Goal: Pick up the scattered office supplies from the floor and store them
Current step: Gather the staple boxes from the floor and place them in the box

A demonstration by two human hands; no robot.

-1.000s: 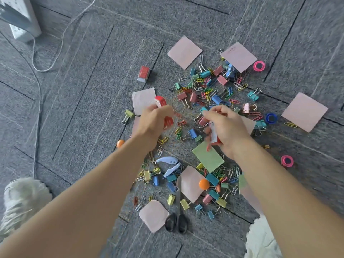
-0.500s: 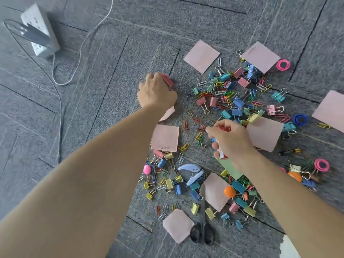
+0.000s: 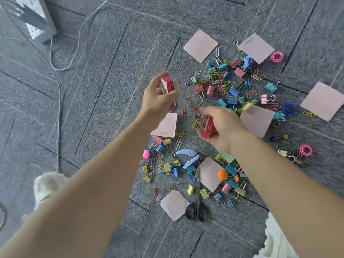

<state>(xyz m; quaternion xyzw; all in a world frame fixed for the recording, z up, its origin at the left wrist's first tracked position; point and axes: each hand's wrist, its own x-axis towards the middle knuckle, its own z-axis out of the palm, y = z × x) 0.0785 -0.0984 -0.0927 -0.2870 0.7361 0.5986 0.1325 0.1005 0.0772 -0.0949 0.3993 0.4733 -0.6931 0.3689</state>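
Observation:
My left hand (image 3: 158, 97) is raised above the grey carpet and holds small red staple boxes (image 3: 167, 85). My right hand (image 3: 221, 123) grips another red staple box (image 3: 208, 127) a little above the floor. Around and beyond both hands lies a scatter of coloured binder clips and paper clips (image 3: 229, 86). Pink sticky notes (image 3: 200, 45) lie among them, one (image 3: 165, 125) just below my left hand. A light blue hole punch (image 3: 188, 157) and black scissors (image 3: 196, 207) lie nearer to me.
A white power strip (image 3: 37, 21) with its cable (image 3: 59, 101) sits at the top left. Pink tape rolls (image 3: 277, 56) and a blue one (image 3: 289, 108) lie at the right. An orange ball (image 3: 222, 174) rests on a note. My white shoe (image 3: 46, 185) is at the left.
My left hand reached out to the far red box on the carpet, closed on it and lifted it back toward me. My right hand stayed over the pile with its box.

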